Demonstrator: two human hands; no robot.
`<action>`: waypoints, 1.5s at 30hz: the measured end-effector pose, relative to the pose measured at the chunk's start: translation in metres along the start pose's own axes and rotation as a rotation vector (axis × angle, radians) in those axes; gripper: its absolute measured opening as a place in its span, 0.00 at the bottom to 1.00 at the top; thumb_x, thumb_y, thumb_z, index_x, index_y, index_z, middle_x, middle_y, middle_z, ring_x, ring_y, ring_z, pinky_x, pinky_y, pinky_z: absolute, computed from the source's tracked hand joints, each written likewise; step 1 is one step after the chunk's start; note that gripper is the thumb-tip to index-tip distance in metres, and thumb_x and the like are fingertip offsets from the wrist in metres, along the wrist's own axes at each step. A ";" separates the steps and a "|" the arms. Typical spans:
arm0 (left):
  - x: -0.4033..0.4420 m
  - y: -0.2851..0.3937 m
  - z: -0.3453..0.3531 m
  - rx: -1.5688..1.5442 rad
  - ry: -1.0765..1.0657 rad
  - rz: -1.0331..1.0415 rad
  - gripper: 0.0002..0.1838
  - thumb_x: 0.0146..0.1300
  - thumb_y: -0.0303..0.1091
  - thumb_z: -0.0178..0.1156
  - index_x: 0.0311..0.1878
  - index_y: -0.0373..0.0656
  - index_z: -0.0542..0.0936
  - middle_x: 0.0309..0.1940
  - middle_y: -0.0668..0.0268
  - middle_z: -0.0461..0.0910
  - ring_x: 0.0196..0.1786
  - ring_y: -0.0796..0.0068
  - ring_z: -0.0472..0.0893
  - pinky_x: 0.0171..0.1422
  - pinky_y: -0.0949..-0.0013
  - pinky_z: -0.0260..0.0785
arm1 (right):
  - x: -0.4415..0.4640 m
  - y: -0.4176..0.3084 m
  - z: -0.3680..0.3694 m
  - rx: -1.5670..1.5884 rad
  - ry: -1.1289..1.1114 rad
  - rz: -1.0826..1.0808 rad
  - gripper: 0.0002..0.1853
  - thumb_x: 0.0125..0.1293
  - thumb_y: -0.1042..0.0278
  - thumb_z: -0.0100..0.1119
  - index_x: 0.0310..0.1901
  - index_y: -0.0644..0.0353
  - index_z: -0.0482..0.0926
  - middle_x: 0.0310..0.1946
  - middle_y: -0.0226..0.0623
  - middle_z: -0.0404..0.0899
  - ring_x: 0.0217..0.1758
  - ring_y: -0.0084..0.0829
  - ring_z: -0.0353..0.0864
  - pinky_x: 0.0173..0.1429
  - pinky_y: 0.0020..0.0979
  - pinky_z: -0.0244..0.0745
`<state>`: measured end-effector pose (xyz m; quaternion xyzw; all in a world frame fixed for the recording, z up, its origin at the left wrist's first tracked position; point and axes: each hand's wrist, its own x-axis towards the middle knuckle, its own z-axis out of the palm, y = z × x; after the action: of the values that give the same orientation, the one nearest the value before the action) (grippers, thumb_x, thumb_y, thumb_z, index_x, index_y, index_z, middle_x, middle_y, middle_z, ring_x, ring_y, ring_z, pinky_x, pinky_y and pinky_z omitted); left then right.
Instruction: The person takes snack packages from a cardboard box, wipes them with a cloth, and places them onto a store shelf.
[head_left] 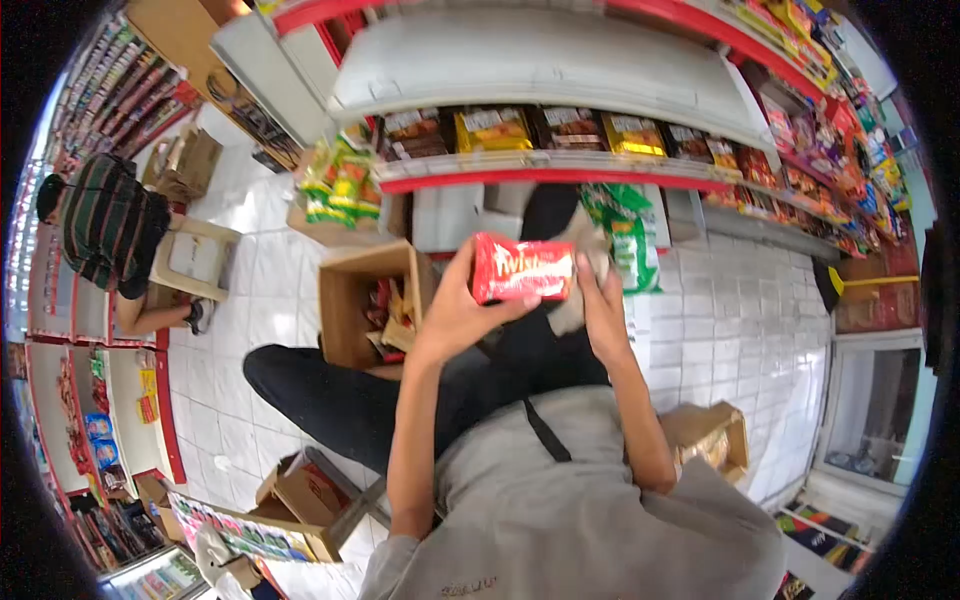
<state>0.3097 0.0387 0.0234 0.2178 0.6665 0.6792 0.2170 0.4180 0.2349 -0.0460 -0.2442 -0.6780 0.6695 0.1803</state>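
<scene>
A shiny red snack pack [520, 270], with lettering that starts "Twist", is held up in front of my lap. My left hand [455, 315] grips its left end, with the thumb along the lower edge. At the pack's right end, my right hand [603, 315] is closed on a greyish-beige cloth [568, 318], which hangs below the pack and also shows above the fingers. Whether the right fingers also touch the pack is hard to see. An open cardboard box [345, 300] with several packs inside stands just left of my left hand.
Ahead is a white shelf [540, 70] with a red-edged lower tier holding a row of snack packs [495, 130]. Green packs [632, 235] lie beneath it on the right, and more [345, 185] fill a box on the left. Another person [105, 220] sits on a stool [195, 262] at far left.
</scene>
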 end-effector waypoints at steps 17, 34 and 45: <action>0.343 0.069 -0.242 0.895 -0.047 0.227 0.46 0.49 0.52 0.83 0.66 0.37 0.76 0.54 0.54 0.85 0.55 0.61 0.85 0.61 0.62 0.78 | -0.010 0.050 -0.005 0.455 0.222 0.361 0.29 0.75 0.55 0.61 0.71 0.62 0.71 0.64 0.34 0.77 0.66 0.28 0.76 0.73 0.31 0.68; 0.120 0.000 -0.218 0.266 0.753 0.495 0.16 0.74 0.34 0.64 0.60 0.40 0.79 0.49 0.60 0.83 0.51 0.67 0.83 0.58 0.62 0.75 | 0.015 0.099 -0.042 1.596 -0.499 0.243 0.23 0.76 0.49 0.57 0.59 0.60 0.75 0.53 0.33 0.78 0.59 0.33 0.76 0.63 0.42 0.73; -0.073 -0.346 -0.212 1.288 0.198 -0.499 0.22 0.62 0.47 0.71 0.51 0.40 0.85 0.49 0.49 0.87 0.55 0.50 0.86 0.61 0.51 0.77 | -0.004 0.124 -0.022 1.233 -0.141 0.364 0.30 0.82 0.48 0.42 0.75 0.61 0.66 0.72 0.56 0.70 0.73 0.58 0.69 0.81 0.60 0.59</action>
<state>0.2465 -0.1704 -0.3266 0.0808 0.9833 0.0951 0.1324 0.4453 0.2485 -0.1684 -0.1622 -0.1269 0.9704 0.1260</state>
